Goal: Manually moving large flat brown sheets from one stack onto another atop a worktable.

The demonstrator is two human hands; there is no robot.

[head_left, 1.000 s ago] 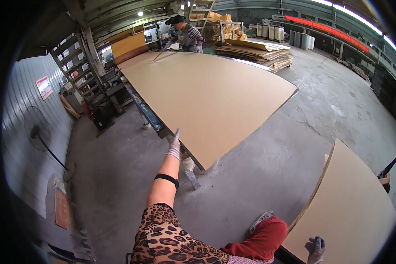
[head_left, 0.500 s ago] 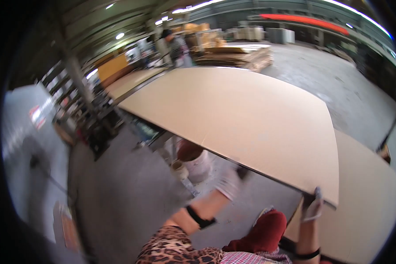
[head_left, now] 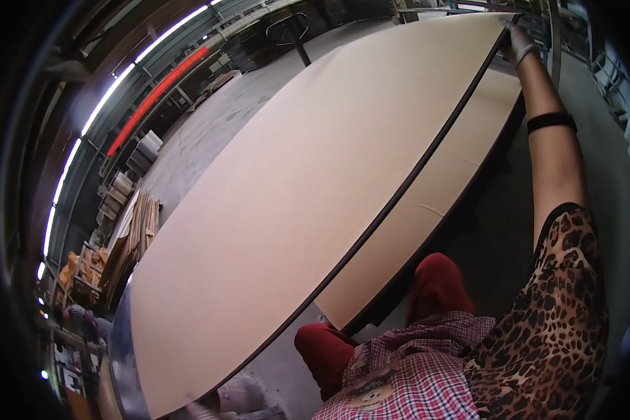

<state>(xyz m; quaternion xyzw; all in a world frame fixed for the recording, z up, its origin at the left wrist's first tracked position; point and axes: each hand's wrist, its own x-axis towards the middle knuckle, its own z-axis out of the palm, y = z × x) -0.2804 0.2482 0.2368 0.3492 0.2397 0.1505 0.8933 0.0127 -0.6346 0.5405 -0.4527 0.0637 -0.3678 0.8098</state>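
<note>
A large tan board [head_left: 294,203] fills most of the view, tilted, with its dark edge running from the upper right to the lower left. My right hand [head_left: 516,40], in a grey glove, grips that edge at its far upper end; the arm wears a black wristband and a leopard-print sleeve. At the board's lower end, a blurred grey shape that looks like my gloved left hand [head_left: 234,397] lies at the edge; its grip does not show. A second tan board [head_left: 441,189] lies flat just below the lifted one.
My red trousers [head_left: 434,280] and checked apron [head_left: 406,371] are close to the lower board's edge. Stacks of boards [head_left: 136,227] stand on the concrete floor at the left. Another person [head_left: 84,322] works at the far lower left.
The view has swung round and tilted. The board I held by its near edge now stands much closer and steeper, and my right arm reaches far up along its edge.
</note>
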